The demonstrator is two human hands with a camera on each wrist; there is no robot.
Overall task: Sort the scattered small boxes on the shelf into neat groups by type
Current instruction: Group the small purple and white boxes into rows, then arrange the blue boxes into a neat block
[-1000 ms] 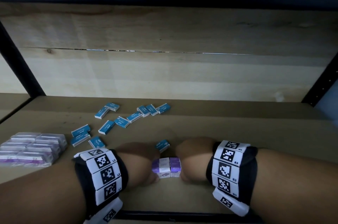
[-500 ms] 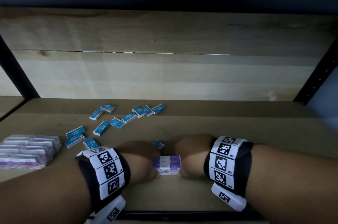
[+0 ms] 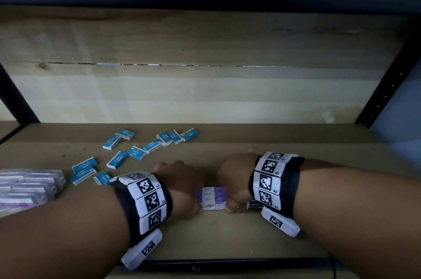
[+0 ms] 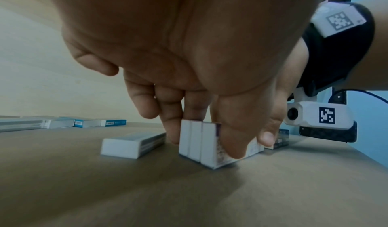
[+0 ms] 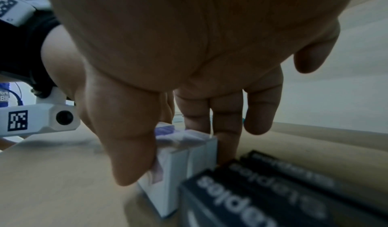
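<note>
A tight cluster of small purple-and-white boxes stands on edge near the front of the wooden shelf. My left hand pinches its left end and my right hand pinches its right end. In the left wrist view the thumb and fingers clamp three upright white boxes. In the right wrist view the thumb and fingers squeeze the same boxes. Several blue boxes lie scattered at the back left. A neat block of purple boxes sits at the far left.
Dark boxes printed "staples" lie flat just right of the held cluster, one showing under my right wrist. A single white box lies flat to the cluster's left. Wooden back wall and black uprights bound the shelf.
Both hands keep their hold on the purple boxes and have closed in on them. The blue box seen just behind the hands is now hidden. The head view has shifted slightly.
</note>
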